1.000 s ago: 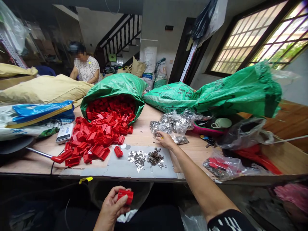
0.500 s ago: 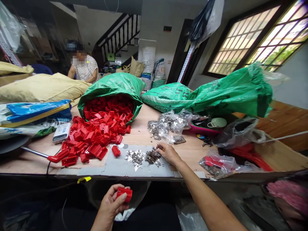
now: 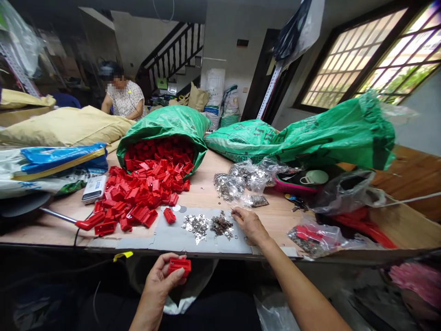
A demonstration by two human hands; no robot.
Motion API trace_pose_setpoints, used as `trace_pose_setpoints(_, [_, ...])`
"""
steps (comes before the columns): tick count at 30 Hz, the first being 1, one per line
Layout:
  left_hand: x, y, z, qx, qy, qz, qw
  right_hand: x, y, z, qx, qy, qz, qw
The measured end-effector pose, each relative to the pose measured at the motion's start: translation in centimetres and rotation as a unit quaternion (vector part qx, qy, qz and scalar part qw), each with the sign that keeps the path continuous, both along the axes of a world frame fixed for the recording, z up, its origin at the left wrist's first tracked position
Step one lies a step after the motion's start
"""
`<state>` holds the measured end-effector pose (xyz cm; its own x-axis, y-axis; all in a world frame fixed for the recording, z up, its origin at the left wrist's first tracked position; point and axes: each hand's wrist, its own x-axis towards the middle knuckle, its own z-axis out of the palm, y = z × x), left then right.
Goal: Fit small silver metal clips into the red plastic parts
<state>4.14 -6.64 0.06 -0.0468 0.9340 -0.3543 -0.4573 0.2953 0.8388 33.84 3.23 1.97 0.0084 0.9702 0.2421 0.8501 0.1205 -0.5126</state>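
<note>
My left hand (image 3: pixel 161 278) is closed around a red plastic part (image 3: pixel 179 266) below the table's front edge. At the right edge of a dark pile of small metal pieces (image 3: pixel 221 225), my right hand (image 3: pixel 251 224) pinches something too small to make out. A brighter pile of silvery pieces (image 3: pixel 196 226) lies to the left on the same grey sheet (image 3: pixel 165 241). One loose red part (image 3: pixel 169 215) rests at that sheet's left side. Many more red parts (image 3: pixel 138 193) spill from an open green sack (image 3: pixel 168 117).
Clear bags of metal pieces (image 3: pixel 241 181) lie behind the piles, near a pink-rimmed container (image 3: pixel 292 184). Another filled bag (image 3: pixel 306 236) and a cardboard box (image 3: pixel 406 225) are at right. A white device (image 3: pixel 94 189) sits at left. A person (image 3: pixel 126 96) sits beyond the table.
My right hand has drawn slightly back from the dark pile to its right edge. My left hand still holds the red part, now a little higher. The whole view has shifted slightly.
</note>
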Motion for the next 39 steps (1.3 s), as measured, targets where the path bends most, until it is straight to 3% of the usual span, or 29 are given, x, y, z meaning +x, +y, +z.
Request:
trace_pose_setpoints(5, [-0.3, 0.8, 1.2, 0.047, 0.011, -0.039, 0.998, -0.5, -0.7, 1.0, 0.019, 0.034, -0.009, 0.999])
trace_pose_setpoints(8, [-0.5, 1.1, 1.7, 0.08, 0.033, -0.031, 0.996, -1.9, -1.6, 1.8, 0.027, 0.098, -0.009, 0.995])
trace_pose_setpoints(11, [-0.6, 1.1, 2.0, 0.113, 0.089, -0.012, 0.989, -4.5, -3.5, 2.6, -0.001, 0.184, 0.057, 0.981])
trace_pose_setpoints(16, [-1.0, 0.8, 2.3, 0.155, 0.192, 0.005, 0.969, -9.8, -6.8, 3.5, -0.051, 0.168, 0.156, 0.972])
trace_pose_setpoints(22, [-1.3, 0.4, 2.5, 0.218, 0.261, -0.016, 0.94, -13.0, -7.7, 2.9, -0.032, 0.158, 0.209, 0.964])
trace_pose_setpoints(32, [-1.0, -0.4, 2.0, 0.252, 0.268, -0.011, 0.93, -13.9, -8.3, 2.0, -0.006, 0.176, 0.236, 0.956])
trace_pose_setpoints(39, [-1.1, -0.5, 1.1, 0.379, 0.386, -0.005, 0.841, -14.5, -8.8, 1.4, 0.017, 0.226, 0.204, 0.953])
